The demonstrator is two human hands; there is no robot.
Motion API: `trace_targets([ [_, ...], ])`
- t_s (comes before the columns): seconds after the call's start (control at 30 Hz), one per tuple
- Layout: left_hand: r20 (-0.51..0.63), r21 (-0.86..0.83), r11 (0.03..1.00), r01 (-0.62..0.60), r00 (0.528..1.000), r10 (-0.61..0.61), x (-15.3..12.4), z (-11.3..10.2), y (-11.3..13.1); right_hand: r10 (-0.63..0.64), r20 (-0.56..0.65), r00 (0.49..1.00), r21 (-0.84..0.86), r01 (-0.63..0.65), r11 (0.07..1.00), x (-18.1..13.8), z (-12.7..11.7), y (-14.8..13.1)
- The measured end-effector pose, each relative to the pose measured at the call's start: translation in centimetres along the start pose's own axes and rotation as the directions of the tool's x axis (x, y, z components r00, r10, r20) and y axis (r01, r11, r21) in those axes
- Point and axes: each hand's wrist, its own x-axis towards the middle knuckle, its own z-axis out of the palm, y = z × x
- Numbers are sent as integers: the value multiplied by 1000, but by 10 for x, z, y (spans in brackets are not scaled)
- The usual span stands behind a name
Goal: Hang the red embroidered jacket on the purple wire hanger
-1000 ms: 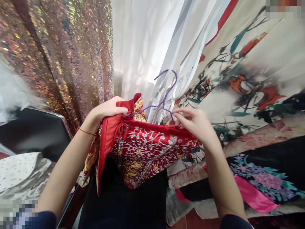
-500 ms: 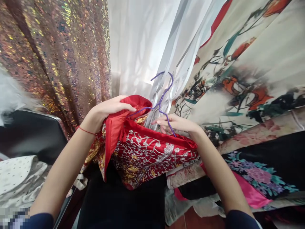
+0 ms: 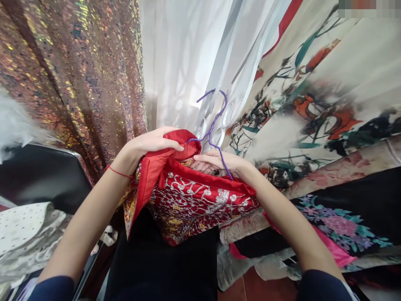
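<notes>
A red embroidered garment (image 3: 200, 196), with silver and gold pattern and a plain red lining, is gathered in front of me. My left hand (image 3: 158, 140) is closed on its folded red upper part, thumb lying along the lining. A purple clothes hanger (image 3: 212, 124) rises out of the garment, hook upward. One of its arms runs under the red cloth near my left thumb; the other passes in front of my right hand and dips behind the red edge. My right hand (image 3: 222, 161) reaches into the garment's opening, fingers closed around cloth by the gold embroidery, partly hidden.
Sequined cloth (image 3: 94, 62) hangs at the left, above a black chair (image 3: 40, 179) with dotted white fabric (image 3: 21, 225) beside it. White openwork fabric (image 3: 219, 62) hangs behind the hanger. Painted floral garments (image 3: 313, 104) and a black flowered one (image 3: 351, 209) fill the right.
My right hand has moved left, deeper into the garment's opening, and its fingers have closed on the cloth. My left hand has slid slightly right with the red fold.
</notes>
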Motion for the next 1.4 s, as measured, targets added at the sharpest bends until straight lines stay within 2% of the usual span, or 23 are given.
trace_targets([
  [0.13,-36,93,995,-22,999,26,-2,-2,-2,5,2,1000,18,-5,1000,1,-2,-1],
  [0.2,-65,174,983,-54,996,67,-6,-2,-2,18,-36,999,-24,-19,1000,-4,-3,-3],
  [0.3,-126,324,938,-121,977,170,-11,1,0,-10,-193,981,-185,-26,982,-16,-3,-9],
  [0.4,-173,444,881,-162,949,262,-15,8,5,-77,-369,926,-369,-70,927,-24,-4,-13],
  [0.47,-196,481,859,-174,934,299,-16,12,7,-131,-409,903,-421,-59,905,-24,-5,-12],
  [0.57,-210,474,862,-181,927,310,-13,15,5,-159,-324,932,-446,-2,895,-17,-9,-3],
  [0.67,-211,446,877,-180,931,299,-11,14,1,-122,-220,968,-531,-14,847,-9,-15,6],
  [0.73,-218,456,873,-171,930,296,-11,14,1,-118,-165,979,-575,1,818,-7,-20,11],
  [0.83,-218,509,849,-142,933,287,-15,13,4,-195,-100,976,-581,102,808,-13,-29,20],
  [0.93,-224,567,816,-110,933,282,-20,9,7,-291,-89,953,-512,207,834,-24,-36,33],
  [1.0,-244,590,803,-83,930,275,-23,6,5,-342,-124,932,-421,263,868,-31,-39,43],
  [1.1,-269,589,807,-37,933,240,-25,0,-3,-407,-233,883,-339,319,885,-42,-40,54],
  [1.23,-310,619,783,51,933,185,-31,-2,-17,-460,-392,797,-364,324,873,-51,-36,58],
  [1.3,-405,688,706,169,896,180,-39,0,-25,-497,-452,740,-399,331,855,-53,-32,56],
  [1.33,-480,716,652,247,853,204,-43,2,-28,-513,-475,715,-416,332,847,-54,-29,55],
  [1.4,-637,717,558,419,719,278,-52,8,-36,-528,-502,685,-439,325,838,-54,-22,52],
])
